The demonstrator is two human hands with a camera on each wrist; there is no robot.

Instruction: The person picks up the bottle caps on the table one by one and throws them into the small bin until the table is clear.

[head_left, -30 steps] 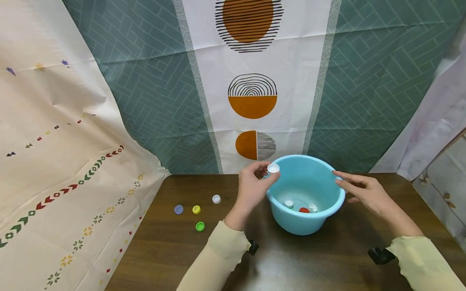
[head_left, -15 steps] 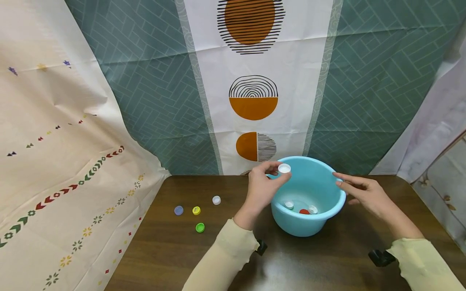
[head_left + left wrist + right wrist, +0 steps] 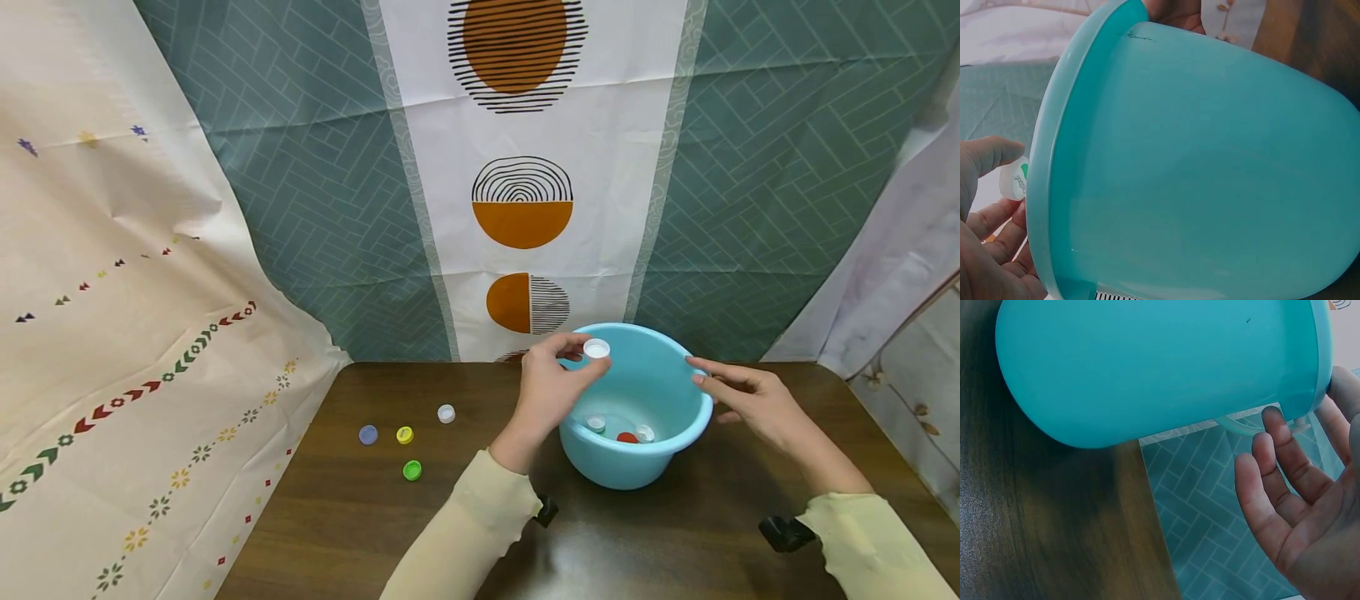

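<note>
Between thumb and fingers, my left hand [image 3: 551, 379] pinches a white bottle cap [image 3: 596, 349] above the left rim of the light blue plastic basin [image 3: 622, 467]. In the left wrist view, green print shows on this cap [image 3: 1015, 180], just outside the basin wall [image 3: 1204, 162]. My right hand [image 3: 757, 400] lightly holds the basin's right rim, its thumb and index finger at the edge. The other fingers [image 3: 1257, 506] stay loosely extended outside the wall in the right wrist view. Inside the basin lie a red cap [image 3: 627, 437] and two pale caps [image 3: 595, 423].
On the brown wooden table [image 3: 337, 525], left of the basin, lie a blue cap [image 3: 367, 434], a yellow cap [image 3: 405, 435], a green cap [image 3: 412, 470] and a white cap [image 3: 446, 413]. Patterned cloth [image 3: 300, 183] hangs behind the table and along its sides.
My left hand has carried the white bottle cap rightward, from the basin's left edge to over the rim. The right hand and the basin have stayed in place.
</note>
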